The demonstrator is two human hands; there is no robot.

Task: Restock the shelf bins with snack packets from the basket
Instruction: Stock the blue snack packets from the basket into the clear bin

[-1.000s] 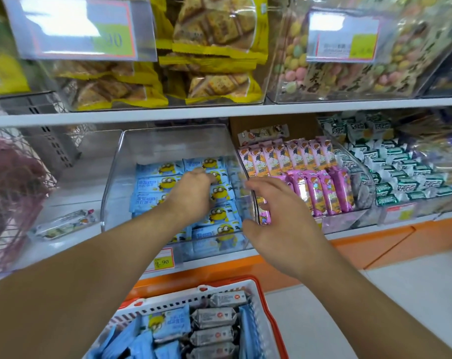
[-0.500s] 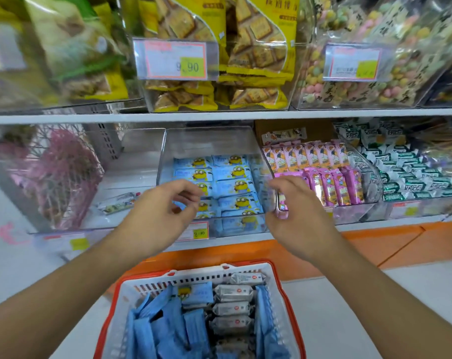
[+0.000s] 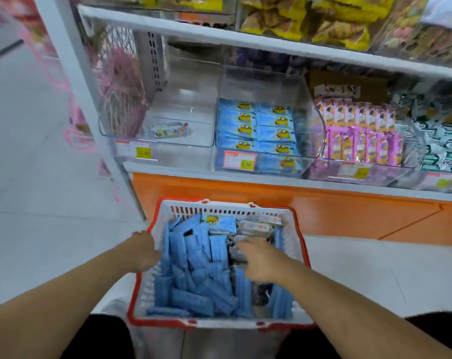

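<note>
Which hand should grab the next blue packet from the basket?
Probably the left hand. It sits at the basket's left rim, right beside the blue packets. The right hand is over the grey packets on the other side.

Your basket point(image 3: 294, 221) sat on the floor before the shelf point(image 3: 245, 177), packets point(image 3: 193, 255) filling its left side. On the shelf, a near-empty bin point(image 3: 173, 136) stood left of the packet-filled bin point(image 3: 310, 125).
</note>
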